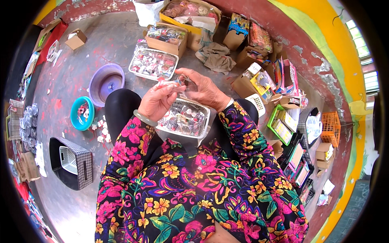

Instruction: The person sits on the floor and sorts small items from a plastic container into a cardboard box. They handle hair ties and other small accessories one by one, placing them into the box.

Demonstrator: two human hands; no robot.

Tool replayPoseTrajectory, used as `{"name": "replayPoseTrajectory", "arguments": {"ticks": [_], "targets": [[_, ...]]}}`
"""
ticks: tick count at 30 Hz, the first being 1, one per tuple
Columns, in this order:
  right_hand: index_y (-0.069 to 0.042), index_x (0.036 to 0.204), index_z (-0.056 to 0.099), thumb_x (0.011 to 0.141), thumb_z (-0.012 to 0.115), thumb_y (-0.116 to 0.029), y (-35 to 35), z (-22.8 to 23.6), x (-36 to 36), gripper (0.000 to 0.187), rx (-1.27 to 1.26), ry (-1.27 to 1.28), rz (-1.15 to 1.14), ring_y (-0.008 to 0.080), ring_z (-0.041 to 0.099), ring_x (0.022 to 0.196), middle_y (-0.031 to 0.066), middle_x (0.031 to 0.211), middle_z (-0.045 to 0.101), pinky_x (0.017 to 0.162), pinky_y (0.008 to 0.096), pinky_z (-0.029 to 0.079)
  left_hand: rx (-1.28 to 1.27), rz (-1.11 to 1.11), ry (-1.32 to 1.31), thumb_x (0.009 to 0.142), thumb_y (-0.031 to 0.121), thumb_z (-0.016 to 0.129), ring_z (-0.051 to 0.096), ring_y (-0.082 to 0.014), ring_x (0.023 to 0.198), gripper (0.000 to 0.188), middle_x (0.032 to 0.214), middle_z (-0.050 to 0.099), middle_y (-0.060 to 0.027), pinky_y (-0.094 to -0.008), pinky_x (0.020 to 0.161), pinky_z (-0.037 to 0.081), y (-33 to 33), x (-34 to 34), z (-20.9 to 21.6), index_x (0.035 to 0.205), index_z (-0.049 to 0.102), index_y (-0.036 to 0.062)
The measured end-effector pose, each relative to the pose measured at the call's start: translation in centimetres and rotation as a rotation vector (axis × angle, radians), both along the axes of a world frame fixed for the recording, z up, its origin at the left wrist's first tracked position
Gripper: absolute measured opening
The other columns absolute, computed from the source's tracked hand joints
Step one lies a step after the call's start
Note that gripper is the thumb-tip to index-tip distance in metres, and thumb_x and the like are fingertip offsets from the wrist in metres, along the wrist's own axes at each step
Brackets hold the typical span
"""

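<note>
Over my lap, my left hand (156,102) and my right hand (206,91) meet, fingers bent and closed around a small clear plastic bag (190,86). What sits inside the bag is too small to make out. Just beneath my hands, a white plastic basket (201,139) rests on my lap, filled with small shiny wrapped pieces (182,117) in red, dark and silver. Beyond my fingers, a second white basket (142,75) on the floor holds similar packets (156,62).
To the left stand a purple basin (95,87), a turquoise basin (75,115) and a checked fabric bin (84,168). Cardboard boxes (178,48) and a crumpled cloth (216,56) lie ahead. A green tray (285,139) and an orange crate (331,127) are at right.
</note>
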State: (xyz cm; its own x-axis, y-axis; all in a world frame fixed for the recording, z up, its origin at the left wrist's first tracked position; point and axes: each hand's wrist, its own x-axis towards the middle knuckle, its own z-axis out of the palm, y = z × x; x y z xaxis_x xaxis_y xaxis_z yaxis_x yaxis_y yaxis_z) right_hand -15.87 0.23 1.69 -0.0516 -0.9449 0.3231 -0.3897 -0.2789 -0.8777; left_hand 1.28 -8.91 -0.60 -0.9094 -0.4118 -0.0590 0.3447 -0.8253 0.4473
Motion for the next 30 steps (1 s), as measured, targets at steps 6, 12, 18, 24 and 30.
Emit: {"name": "replayPoseTrajectory", "arguments": {"ticks": [6,12,18,24,30], "targets": [[-0.003,0.103,0.062,0.077,0.06,-0.008,-0.1,-0.1,-2.4,0.027,0.079,0.108,-0.004,0.0152,0.058,0.075,0.0088,0.087,0.063,0.066,0.026,0.045,-0.034,0.012,-0.083,0.088,0.0,0.047,0.058,-0.0242,0.099,0.021,0.103,0.059,-0.017,-0.0225,0.08,0.052,-0.1,0.0,-0.2,0.105,0.053,-0.0108],[-0.001,0.095,0.064,0.081,0.06,-0.01,0.3,0.3,-3.0,0.017,0.225,-0.305,-0.189,0.0049,0.052,0.059,0.0019,0.078,0.064,0.051,0.0186,0.041,-0.208,0.01,-0.408,0.087,0.006,0.053,0.061,-0.0193,0.088,0.019,0.096,0.061,-0.0119,-0.0235,0.073,0.052,0.2,-0.3,-0.8,0.101,0.056,-0.0063],[-0.002,0.091,0.064,0.08,0.061,-0.009,1.0,1.9,-2.2,0.013,0.309,-0.46,-0.022,0.0027,0.048,0.056,-0.0002,0.077,0.063,0.048,0.0172,0.038,-0.544,0.085,-0.842,0.083,0.012,0.06,0.061,-0.0168,0.074,0.019,0.083,0.061,-0.009,-0.0275,0.067,0.052,0.7,-0.9,-3.0,0.092,0.059,-0.0047],[-0.001,0.089,0.063,0.078,0.063,-0.01,0.0,-0.8,-0.3,0.013,0.154,-0.042,0.07,0.0096,0.055,0.063,0.005,0.074,0.063,0.058,0.0235,0.043,-0.663,0.078,-0.848,0.084,0.011,0.058,0.062,-0.0149,0.069,0.018,0.077,0.061,-0.0083,-0.0258,0.062,0.053,0.9,-1.5,-3.9,0.088,0.06,-0.0062],[0.0,0.086,0.063,0.078,0.06,-0.014,-0.1,-1.9,-1.4,0.015,0.224,0.117,0.011,0.0135,0.057,0.064,0.0098,0.071,0.062,0.06,0.0257,0.044,-0.821,0.076,-0.847,0.084,0.01,0.057,0.061,-0.0123,0.069,0.02,0.079,0.063,-0.0073,-0.0234,0.063,0.052,0.9,-1.4,-4.5,0.094,0.061,-0.0066]]}}
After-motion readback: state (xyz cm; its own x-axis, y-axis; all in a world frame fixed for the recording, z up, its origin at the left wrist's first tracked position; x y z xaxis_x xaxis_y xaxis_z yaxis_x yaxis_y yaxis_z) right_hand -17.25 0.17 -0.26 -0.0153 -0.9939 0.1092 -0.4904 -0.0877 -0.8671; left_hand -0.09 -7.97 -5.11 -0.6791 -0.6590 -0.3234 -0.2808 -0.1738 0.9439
